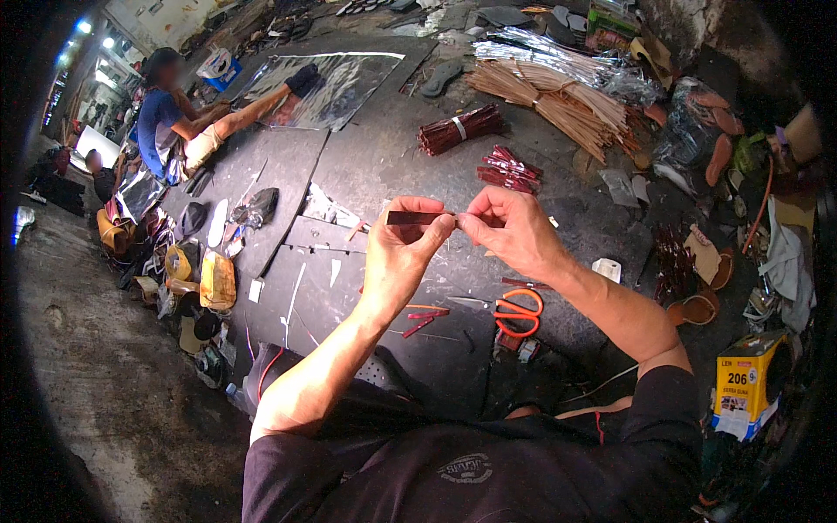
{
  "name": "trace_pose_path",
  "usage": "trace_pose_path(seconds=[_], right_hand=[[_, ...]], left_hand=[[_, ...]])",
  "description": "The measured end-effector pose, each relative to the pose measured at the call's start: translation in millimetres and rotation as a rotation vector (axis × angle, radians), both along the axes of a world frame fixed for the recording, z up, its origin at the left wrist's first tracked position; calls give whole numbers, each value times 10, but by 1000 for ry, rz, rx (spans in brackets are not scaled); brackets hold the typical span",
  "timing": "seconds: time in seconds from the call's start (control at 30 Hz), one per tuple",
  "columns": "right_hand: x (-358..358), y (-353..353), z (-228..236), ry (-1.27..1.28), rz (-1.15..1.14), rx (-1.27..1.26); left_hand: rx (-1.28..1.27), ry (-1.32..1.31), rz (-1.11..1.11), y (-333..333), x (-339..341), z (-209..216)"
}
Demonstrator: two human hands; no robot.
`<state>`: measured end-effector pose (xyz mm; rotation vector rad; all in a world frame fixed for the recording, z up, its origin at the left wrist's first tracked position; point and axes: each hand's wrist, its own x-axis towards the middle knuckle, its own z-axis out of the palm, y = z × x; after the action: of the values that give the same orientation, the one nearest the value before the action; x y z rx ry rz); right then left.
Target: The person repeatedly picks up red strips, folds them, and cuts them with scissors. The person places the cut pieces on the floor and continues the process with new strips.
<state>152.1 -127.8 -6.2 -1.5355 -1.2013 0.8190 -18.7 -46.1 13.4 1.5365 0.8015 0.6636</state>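
My left hand (pixel 397 257) is closed around a short dark brown strip (pixel 412 218), which lies flat across its fingers. Its thumb and fingertips pinch near the strip's right end. My right hand (pixel 519 228) is closed in a pinch right against the left fingertips; whatever sits between its thumb and finger is too small to make out. Below the hands, scissors with orange handles (pixel 520 314) rest on the dark work surface. Small dark red pieces (pixel 425 322) lie to their left. Beyond my right hand are a loose bunch of shiny dark red strips (pixel 510 169) and a tied bundle of strips (pixel 460 129).
A large pile of tan strips (pixel 545 96) lies at the far right. Another person (pixel 166 122) sits at the far left beside a shiny sheet (pixel 327 83). A yellow container (pixel 217 281) stands on the left, a yellow tin (pixel 745 383) at the lower right.
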Motion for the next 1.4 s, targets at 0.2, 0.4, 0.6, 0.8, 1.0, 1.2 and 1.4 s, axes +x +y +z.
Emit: trace_pose_path(seconds=[0.2,0.4,0.6,0.8,1.0,1.2,1.4], right_hand=[[49,30,70,40,17,25],[114,22,113,73,75,45],[232,-56,271,393,119,37],[184,-39,277,405,97,91],[254,-65,373,393,87,72],[585,-42,381,169,-44,199],[1104,-195,511,182,-111,121]], left_hand=[[-183,-164,-25,71,35,-1],[-326,-344,-83,163,28,-110],[-524,-383,-89,181,33,-82],[-461,-340,-57,203,39,-147],[-248,-231,-10,261,-2,-212],[-274,-147,11,295,3,-305],[-304,-113,-28,284,84,-398]])
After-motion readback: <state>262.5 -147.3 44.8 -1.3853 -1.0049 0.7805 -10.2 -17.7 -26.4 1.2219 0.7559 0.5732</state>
